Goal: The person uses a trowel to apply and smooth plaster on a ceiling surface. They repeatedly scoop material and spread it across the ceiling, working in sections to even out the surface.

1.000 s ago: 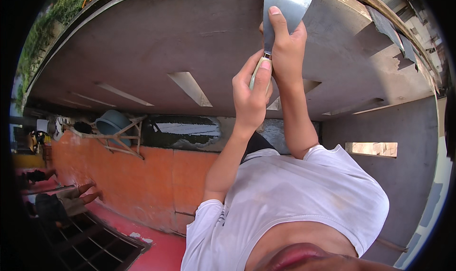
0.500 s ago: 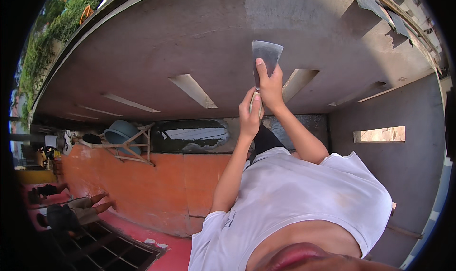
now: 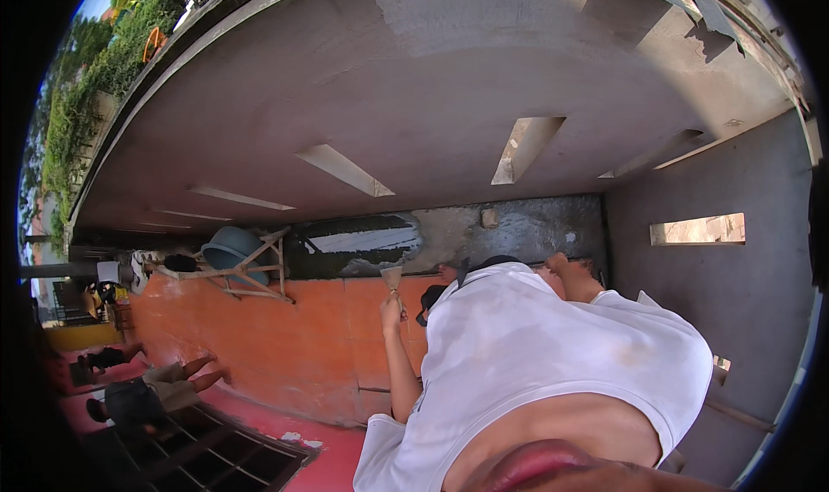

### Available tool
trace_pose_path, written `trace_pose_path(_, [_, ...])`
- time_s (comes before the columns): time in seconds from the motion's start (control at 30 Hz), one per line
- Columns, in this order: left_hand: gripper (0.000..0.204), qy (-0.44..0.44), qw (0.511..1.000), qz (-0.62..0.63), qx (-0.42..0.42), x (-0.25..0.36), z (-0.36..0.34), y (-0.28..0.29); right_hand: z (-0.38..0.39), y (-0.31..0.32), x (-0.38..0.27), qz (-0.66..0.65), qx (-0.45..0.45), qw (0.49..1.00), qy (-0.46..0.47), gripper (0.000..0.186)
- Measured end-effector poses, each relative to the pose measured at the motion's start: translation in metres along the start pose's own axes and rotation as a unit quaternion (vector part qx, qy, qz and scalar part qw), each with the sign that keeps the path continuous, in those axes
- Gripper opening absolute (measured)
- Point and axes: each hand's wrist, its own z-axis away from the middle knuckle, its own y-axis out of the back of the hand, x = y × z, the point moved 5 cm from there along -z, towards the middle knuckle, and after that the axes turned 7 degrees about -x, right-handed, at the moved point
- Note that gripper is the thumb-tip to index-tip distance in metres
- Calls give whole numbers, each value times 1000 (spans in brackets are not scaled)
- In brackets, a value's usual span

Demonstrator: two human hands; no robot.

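Observation:
A metal scraper [image 3: 392, 276] with a pale handle is in my left hand [image 3: 390, 311], held low at my left side over the orange floor [image 3: 259, 328]. My fingers wrap round its handle. My right hand [image 3: 556, 263] is down on the other side, beside my white shirt, near the wet grey strip [image 3: 535, 229] along the wall's foot; its fingers are too small and partly hidden to tell what they do. A small pale block [image 3: 489, 217] lies on that strip. My bare foot shows just past the scraper.
A grey plastered wall [image 3: 449, 86] with slot openings runs ahead and turns along the right [image 3: 717, 311]. To the left, a blue tub [image 3: 226, 249] stands by a wooden frame [image 3: 268, 280]. Two other people [image 3: 155, 393] are at the far left near a dark window grille [image 3: 224, 444].
Both hands have dropped from raised in front of me to low at my sides. My right hand has let go of the scraper's blade; my left still holds the handle.

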Motion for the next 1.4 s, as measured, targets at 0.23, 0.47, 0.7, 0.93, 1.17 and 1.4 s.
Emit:
trace_pose_path(0.23, [34, -42, 995, -40, -76, 52, 6, -110, 76, 65, -51, -383, 91, 906, 157, 22])
trace_pose_path(0.47, [33, -113, 975, -87, -172, 72, 36, -212, 91, 88, -65, -379, 204, 888, 160, 16])
trace_pose_path(0.7, [30, -73, 988, -79, -108, 38, 72, -222, 35, 29, 21, -344, 36, 925, 155, 16])
trace_pose_path(0.93, [28, -98, 979, -154, -93, 22, 99, -239, 73, -16, 142, -120, -159, 974, -111, 71])
trace_pose_path(1.17, [29, -100, 972, -181, -107, 21, 122, -257, 107, -59, 197, -20, -177, 983, -39, 61])
trace_pose_path(1.4, [32, -118, 962, -190, -159, 18, 123, -289, 132, -26, 180, -123, -90, 984, -91, 60])
